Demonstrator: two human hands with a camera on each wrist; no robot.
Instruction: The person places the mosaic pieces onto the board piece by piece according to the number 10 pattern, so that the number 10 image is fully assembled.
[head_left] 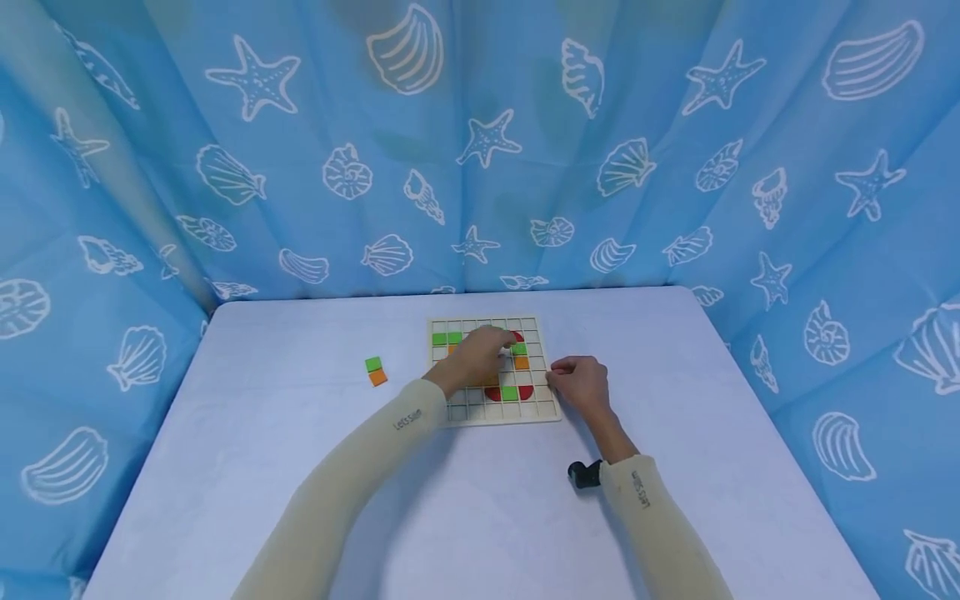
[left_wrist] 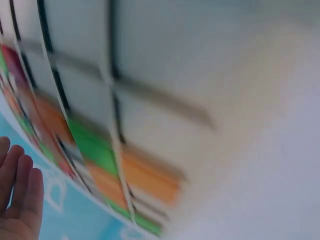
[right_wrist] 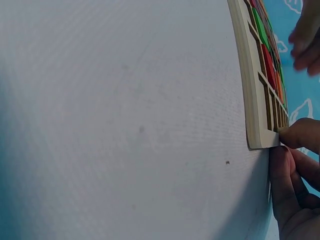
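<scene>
A pale wooden grid board lies on the table with green, orange and red pieces in its cells. My left hand reaches over the board, its fingertips at a red rounded piece near the far right; whether they touch it I cannot tell. In the left wrist view the left hand shows fairly straight fingers. My right hand pinches the board's right edge between thumb and fingers, as the right wrist view shows on the board's rim. The left hand and forearm cover the board's middle.
Left of the board, a green square tile and an orange square tile lie side by side on the white table. A black device sits at the right sleeve. A blue shell-patterned curtain surrounds the table.
</scene>
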